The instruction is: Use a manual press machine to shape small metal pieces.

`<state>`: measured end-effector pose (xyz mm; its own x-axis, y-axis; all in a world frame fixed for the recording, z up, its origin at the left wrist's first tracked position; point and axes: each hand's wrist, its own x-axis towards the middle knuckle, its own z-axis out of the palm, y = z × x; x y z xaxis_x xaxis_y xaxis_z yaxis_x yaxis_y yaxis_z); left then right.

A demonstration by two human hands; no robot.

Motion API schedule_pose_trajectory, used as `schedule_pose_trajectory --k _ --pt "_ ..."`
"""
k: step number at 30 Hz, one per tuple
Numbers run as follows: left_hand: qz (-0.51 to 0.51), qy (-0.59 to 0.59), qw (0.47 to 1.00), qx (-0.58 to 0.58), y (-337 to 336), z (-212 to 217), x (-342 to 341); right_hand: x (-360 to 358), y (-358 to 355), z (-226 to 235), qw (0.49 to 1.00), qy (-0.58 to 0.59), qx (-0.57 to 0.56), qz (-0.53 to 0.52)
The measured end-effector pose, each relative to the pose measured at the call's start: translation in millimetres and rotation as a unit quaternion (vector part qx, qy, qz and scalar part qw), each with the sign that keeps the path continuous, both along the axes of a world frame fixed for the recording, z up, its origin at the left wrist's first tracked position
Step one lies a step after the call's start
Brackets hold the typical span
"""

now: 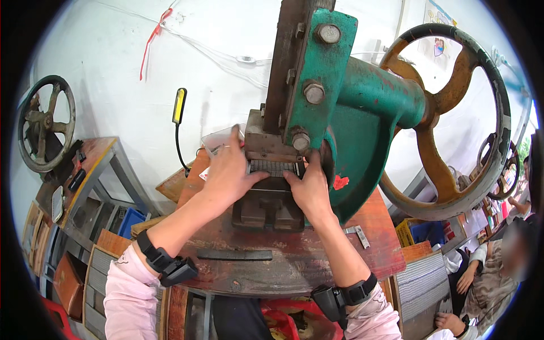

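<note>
A green hand press (347, 107) stands on the worn wooden table (238, 280), its steel head block (266, 141) just above a small grey piece with a fine grid of ridges (275, 168). My left hand (228, 171) is at the piece's left side, thumb laid on its near edge and index finger pointing up beside the head block. On the right side my right hand (310, 184) presses its thumb to the same edge; its other fingers are partly hidden behind the press. Below the thumbs sits the dark press base (269, 212).
A large handwheel (426, 147) juts out at the right. A flat dark bar (234, 255) and a small metal bracket (358, 235) lie on the table. A yellow work lamp (179, 106) stands at the back left. Another person (490, 277) sits at far right, beside ridged trays (422, 286).
</note>
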<state>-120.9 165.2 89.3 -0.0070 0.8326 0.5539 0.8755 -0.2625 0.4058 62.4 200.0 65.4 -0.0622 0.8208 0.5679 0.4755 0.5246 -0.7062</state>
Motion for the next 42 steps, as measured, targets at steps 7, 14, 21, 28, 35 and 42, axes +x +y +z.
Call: schedule_pose_trajectory --k 7,14,21,28,35,42 --pt "-0.108 -0.016 0.975 -0.194 -85.7 -47.0 -47.1 3.5 -7.1 5.0 0.999 -0.035 0.028 -0.019" --pt "-0.205 0.073 0.975 -0.048 -133.2 -64.9 -54.0 2.7 -3.1 3.0 0.999 -0.033 0.026 -0.014" --pt "-0.091 -0.024 0.991 0.094 -62.8 -20.4 -34.9 7.3 -8.0 14.8 0.995 -0.061 -0.065 0.052" --pt "-0.029 -0.073 0.996 -0.043 -30.8 -6.5 -22.7 6.8 -17.7 22.3 0.993 -0.1 -0.056 0.022" --pt "0.058 0.064 0.984 -0.158 -24.5 3.2 -4.6 43.8 -67.0 11.7 0.988 -0.021 0.039 0.151" --pt "0.04 0.04 0.969 -0.241 -23.8 13.5 0.4 103.5 -115.7 51.6 0.984 -0.156 0.01 0.083"
